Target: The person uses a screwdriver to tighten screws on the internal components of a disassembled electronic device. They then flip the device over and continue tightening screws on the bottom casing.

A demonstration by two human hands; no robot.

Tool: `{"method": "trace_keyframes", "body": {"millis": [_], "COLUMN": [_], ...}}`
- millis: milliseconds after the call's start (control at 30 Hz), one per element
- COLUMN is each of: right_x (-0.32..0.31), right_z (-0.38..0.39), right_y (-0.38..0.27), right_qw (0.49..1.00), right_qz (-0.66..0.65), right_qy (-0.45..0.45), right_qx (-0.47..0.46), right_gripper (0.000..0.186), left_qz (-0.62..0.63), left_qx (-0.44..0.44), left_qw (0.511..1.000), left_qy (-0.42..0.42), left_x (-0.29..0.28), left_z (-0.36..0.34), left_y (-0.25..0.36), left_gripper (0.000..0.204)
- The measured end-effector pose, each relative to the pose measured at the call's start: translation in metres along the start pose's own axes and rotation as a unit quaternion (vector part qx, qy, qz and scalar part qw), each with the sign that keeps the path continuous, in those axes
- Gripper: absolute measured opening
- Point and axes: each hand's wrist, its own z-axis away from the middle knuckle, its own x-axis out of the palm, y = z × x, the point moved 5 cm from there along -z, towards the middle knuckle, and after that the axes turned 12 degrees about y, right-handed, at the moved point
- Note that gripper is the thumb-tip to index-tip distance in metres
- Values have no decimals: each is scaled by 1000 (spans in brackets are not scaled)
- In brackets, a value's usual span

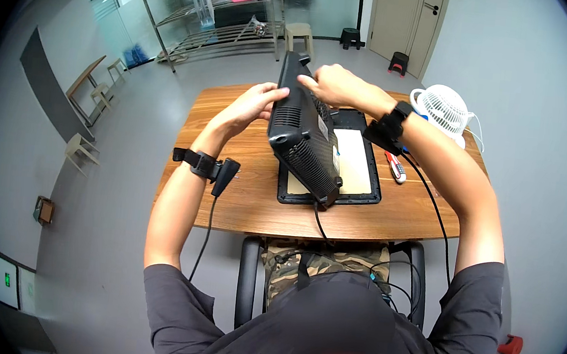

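A black, vented appliance housing (296, 134) is held up on edge and tilted over the table. My left hand (252, 108) grips its left side, thumb on the near face and fingers partly hidden. At the upper right my right hand (339, 85) is closed at the housing's edge, its fingertips partly out of sight. Beneath and to the right lies a flat black frame (372, 189) with a beige panel (355, 158) inside, partly covered by the housing. A black cord (321, 223) runs from the housing's lower end over the table's near edge.
The wooden table (247, 204) also bears a red-and-white hand tool (397, 168) and a white fan (443, 110) at the far right. Cabled black devices are strapped to my wrists. A metal shelf rack (219, 34) and several stools stand farther back.
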Motion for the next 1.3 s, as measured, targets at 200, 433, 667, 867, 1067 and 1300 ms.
{"method": "trace_keyframes", "body": {"millis": [200,433,667,867,1067,1300], "right_x": [75,156,173,174,176,184], "right_z": [29,56,61,59,56,55], "right_y": [83,111,120,116,108,102], "right_qw": [994,978,958,965,974,959], "right_qz": [30,-36,-114,-86,-83,-140], "right_qy": [-69,-163,-174,-178,-148,-163], "right_qx": [81,128,195,172,149,187], "right_gripper": [77,87,83,82,79,77], "left_qz": [-202,-280,-302,-349,-375,-388], "left_qx": [-72,-135,-156,-199,-217,-207], "left_qw": [976,946,937,914,900,896], "left_qy": [34,90,76,58,47,63], "left_x": [-57,-78,-75,-70,-75,-67], "left_z": [12,22,31,31,32,27], "left_y": [-33,-78,-104,-130,-145,-151], "left_gripper": [43,65,87,91,90,91]}}
